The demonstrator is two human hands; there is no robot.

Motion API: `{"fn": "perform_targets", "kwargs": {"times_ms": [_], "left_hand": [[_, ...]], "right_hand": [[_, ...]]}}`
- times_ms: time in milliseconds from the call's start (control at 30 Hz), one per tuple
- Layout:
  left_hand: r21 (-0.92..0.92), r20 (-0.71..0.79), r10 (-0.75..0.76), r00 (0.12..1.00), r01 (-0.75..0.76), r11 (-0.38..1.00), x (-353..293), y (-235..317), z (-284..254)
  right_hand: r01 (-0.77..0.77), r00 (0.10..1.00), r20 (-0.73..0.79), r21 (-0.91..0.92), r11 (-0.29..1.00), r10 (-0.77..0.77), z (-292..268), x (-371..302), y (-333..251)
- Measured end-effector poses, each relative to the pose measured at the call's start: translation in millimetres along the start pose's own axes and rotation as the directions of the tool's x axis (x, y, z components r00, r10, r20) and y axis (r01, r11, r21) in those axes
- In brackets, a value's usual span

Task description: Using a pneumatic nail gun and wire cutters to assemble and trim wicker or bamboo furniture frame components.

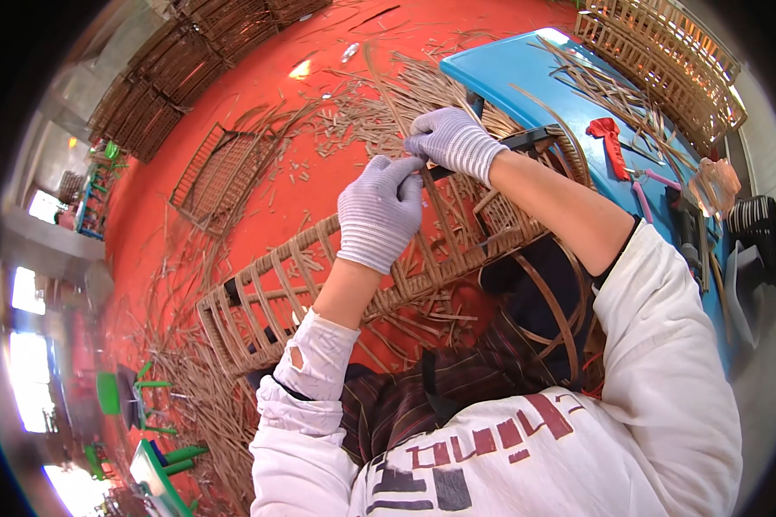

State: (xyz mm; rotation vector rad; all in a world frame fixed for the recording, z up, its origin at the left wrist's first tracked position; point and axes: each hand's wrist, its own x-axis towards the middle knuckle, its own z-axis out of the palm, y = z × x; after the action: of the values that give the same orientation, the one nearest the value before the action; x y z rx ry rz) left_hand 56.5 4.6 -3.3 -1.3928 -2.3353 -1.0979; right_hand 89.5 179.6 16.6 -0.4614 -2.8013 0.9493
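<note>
Our right grip [457, 142] pinches a strip [387, 99]; our left grip [379, 211] curls, hold unclear; steady tension suits the woven frame [424, 277] below.

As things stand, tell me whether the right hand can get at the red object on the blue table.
Probably yes: the red object lies uncovered on the blue table, to the right of the right hand, though a thin strip arcs between them in view.

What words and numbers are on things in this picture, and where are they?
White top: big dark red lettering across the front; I won't copy it out.
Same top, lower in the picture: black lettering, also not copied.
I can't make out writing anywhere else.
</note>
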Motion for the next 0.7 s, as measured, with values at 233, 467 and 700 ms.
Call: {"fn": "perform_targets", "kwargs": {"times_ms": [233,467,700], "left_hand": [[0.184,0.152,-0.023,0.988,-0.005,0.983,4.2,15.7,-10.6],[0.204,0.333,-0.196,0.922,0.132,0.97,17.0,13.0,-10.2],[0.163,0.513,-0.323,0.795,0.279,0.946,32.5,10.9,-16.1]], "right_hand": [[0.051,0.998,0.054,-0.18,0.982,-0.042,2.1,-1.1,-1.8],[0.331,0.881,-0.406,0.162,0.93,-0.243,9.1,-15.9,24.3],[0.253,0.967,-0.053,0.099,0.962,-0.249,-9.7,-86.0,21.5]]}}
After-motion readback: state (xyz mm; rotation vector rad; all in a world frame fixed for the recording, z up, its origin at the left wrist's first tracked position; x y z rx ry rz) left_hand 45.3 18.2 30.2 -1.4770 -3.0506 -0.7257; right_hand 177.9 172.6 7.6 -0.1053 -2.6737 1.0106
